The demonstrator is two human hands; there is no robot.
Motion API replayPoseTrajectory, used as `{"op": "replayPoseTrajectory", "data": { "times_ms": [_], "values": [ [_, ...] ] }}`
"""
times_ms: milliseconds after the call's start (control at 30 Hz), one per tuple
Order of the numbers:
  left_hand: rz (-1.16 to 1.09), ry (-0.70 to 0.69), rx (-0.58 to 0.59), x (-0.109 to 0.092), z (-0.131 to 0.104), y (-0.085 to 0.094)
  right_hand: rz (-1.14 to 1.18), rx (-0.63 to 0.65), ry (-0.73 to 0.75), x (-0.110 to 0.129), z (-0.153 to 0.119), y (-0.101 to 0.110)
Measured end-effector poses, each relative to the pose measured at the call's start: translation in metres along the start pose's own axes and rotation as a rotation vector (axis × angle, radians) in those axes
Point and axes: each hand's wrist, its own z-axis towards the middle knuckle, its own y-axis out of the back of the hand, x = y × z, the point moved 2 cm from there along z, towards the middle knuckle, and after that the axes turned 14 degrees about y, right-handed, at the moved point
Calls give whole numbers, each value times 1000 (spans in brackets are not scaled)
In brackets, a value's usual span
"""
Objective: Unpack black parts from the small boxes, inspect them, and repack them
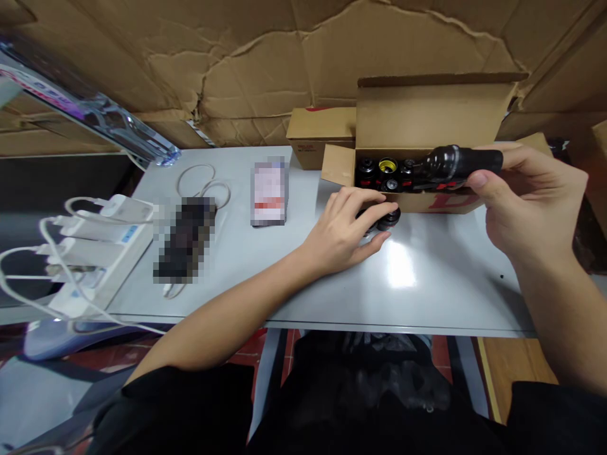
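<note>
My right hand (531, 196) pinches the narrow end of a shiny black part (450, 162) and holds it nearly level over the right half of an open cardboard box (408, 201). Several black round-ended parts (367, 167) stand inside the box, one with a yellow ring (387, 166). In front of the box, my left hand (348, 224) has its fingers curled around small black parts (389, 218) on the tabletop, partly hidden by the fingers.
A second cardboard box (322, 136) stands behind left. On the grey table (303, 297) lie a blurred pale pack (269, 193), a blurred dark device (187, 240) and a white power strip (109, 259) with cables. Clear plastic wrap (109, 120) leans at upper left.
</note>
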Motion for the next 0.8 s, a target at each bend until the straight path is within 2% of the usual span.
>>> {"op": "replayPoseTrajectory", "data": {
  "times_ms": [133,233,367,500,600,800],
  "values": [
    [-115,81,-70,-2,1,-1,111,37,-66,17,-7,-7],
    [-157,136,-88,-8,2,-2,155,117,-152,25,-17,-15],
    [-212,127,-164,-16,4,0,250,226,-298,24,-27,-26],
    [-397,93,-213,-16,4,2,384,145,-387,14,-25,-25],
    [-500,172,-175,-10,1,0,382,129,-390,5,-21,-16],
    [-533,268,-54,-6,-5,-1,340,220,-420,0,-19,-7]
  ]
}}
